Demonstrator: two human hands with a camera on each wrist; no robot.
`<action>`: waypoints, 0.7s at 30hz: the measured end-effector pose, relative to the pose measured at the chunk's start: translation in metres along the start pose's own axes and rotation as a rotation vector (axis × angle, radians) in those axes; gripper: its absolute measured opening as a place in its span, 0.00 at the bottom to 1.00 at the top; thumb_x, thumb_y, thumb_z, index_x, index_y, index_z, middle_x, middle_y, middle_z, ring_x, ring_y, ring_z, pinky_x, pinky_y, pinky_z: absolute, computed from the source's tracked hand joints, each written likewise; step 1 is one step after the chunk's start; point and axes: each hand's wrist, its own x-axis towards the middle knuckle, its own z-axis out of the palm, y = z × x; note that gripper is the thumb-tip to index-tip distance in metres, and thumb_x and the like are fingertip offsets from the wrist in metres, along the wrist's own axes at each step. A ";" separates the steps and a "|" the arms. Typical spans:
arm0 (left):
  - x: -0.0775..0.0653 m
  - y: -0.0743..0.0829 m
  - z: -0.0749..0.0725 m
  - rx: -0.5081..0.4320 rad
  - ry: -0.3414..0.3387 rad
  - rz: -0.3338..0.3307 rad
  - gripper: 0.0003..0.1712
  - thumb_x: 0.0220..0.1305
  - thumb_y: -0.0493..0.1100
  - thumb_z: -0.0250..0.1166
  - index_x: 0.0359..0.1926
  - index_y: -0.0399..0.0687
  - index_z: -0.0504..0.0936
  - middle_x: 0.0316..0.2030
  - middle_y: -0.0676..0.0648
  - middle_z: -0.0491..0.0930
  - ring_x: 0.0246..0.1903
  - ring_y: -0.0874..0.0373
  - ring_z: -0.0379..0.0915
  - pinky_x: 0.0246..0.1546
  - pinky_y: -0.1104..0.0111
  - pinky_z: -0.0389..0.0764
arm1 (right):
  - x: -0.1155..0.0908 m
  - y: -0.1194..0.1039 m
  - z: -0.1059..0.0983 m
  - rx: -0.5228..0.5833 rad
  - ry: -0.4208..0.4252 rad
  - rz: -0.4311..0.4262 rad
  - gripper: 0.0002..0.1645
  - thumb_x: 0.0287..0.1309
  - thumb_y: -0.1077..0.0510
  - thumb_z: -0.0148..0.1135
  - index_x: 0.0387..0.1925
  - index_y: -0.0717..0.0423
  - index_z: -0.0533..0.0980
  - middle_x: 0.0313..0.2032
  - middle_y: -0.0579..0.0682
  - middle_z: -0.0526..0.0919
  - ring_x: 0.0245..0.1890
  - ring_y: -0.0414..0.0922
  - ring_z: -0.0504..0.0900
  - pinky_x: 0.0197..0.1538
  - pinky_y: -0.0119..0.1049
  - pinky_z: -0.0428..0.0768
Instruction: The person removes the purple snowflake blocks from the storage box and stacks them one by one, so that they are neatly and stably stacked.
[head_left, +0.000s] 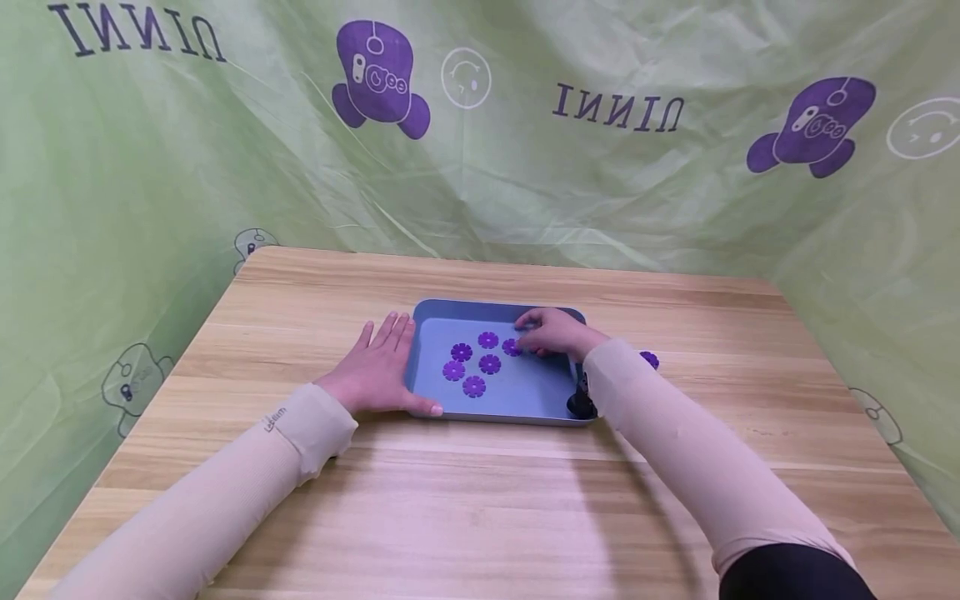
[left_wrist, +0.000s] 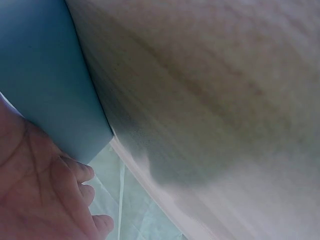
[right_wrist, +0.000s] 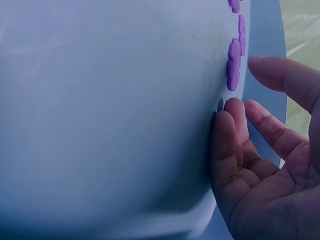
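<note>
A shallow blue tray [head_left: 525,400] lies on the table with several purple snowflake discs [head_left: 474,386] scattered flat over its left and middle part. At the tray's left side, my left hand [head_left: 378,371] presses the wall with spread fingers, its thumb over the front left corner. My right hand [head_left: 557,332] reaches into the tray's right back part, beside the rightmost disc [head_left: 512,347]. In the right wrist view, the thumb and fingertips [right_wrist: 235,120] are apart near the tray floor, with purple discs [right_wrist: 233,65] just beyond them. Nothing shows between those fingers.
Another purple disc [head_left: 649,359] lies on the wooden table [head_left: 480,500] to the right of the tray, partly behind the right sleeve. A small black wrist camera [head_left: 581,406] hangs below the right cuff. Green printed cloth [head_left: 465,192] surrounds the table's back and sides.
</note>
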 end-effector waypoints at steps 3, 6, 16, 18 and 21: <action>-0.001 0.000 -0.001 0.000 0.002 0.002 0.86 0.44 0.85 0.67 0.80 0.28 0.39 0.80 0.32 0.37 0.80 0.39 0.25 0.76 0.44 0.30 | -0.001 -0.002 0.002 -0.070 0.006 -0.010 0.26 0.62 0.59 0.71 0.61 0.60 0.77 0.42 0.53 0.81 0.33 0.45 0.78 0.41 0.36 0.79; -0.001 0.002 -0.002 0.000 -0.003 0.001 0.86 0.44 0.86 0.66 0.80 0.28 0.39 0.80 0.32 0.37 0.80 0.39 0.25 0.76 0.44 0.30 | 0.000 -0.003 0.004 -0.114 0.007 -0.017 0.22 0.62 0.60 0.71 0.58 0.59 0.79 0.38 0.52 0.81 0.32 0.45 0.78 0.40 0.35 0.78; -0.003 0.003 -0.003 -0.009 -0.010 -0.004 0.86 0.44 0.86 0.66 0.80 0.27 0.39 0.80 0.32 0.36 0.79 0.38 0.25 0.76 0.44 0.30 | 0.000 -0.003 0.007 -0.132 0.009 -0.048 0.13 0.60 0.64 0.72 0.45 0.58 0.79 0.27 0.47 0.77 0.26 0.42 0.73 0.33 0.33 0.73; -0.004 0.004 -0.004 -0.011 -0.008 -0.004 0.86 0.44 0.85 0.67 0.80 0.27 0.40 0.80 0.32 0.37 0.80 0.38 0.26 0.76 0.44 0.30 | -0.001 -0.003 0.007 -0.123 0.012 -0.052 0.12 0.60 0.64 0.72 0.43 0.58 0.77 0.26 0.47 0.75 0.25 0.42 0.72 0.32 0.33 0.71; -0.005 0.004 -0.004 -0.012 -0.003 0.000 0.86 0.44 0.85 0.67 0.79 0.27 0.40 0.80 0.31 0.38 0.79 0.38 0.26 0.76 0.43 0.31 | -0.001 -0.004 0.006 -0.110 0.022 -0.055 0.12 0.61 0.65 0.71 0.40 0.57 0.74 0.25 0.47 0.74 0.25 0.42 0.71 0.32 0.34 0.71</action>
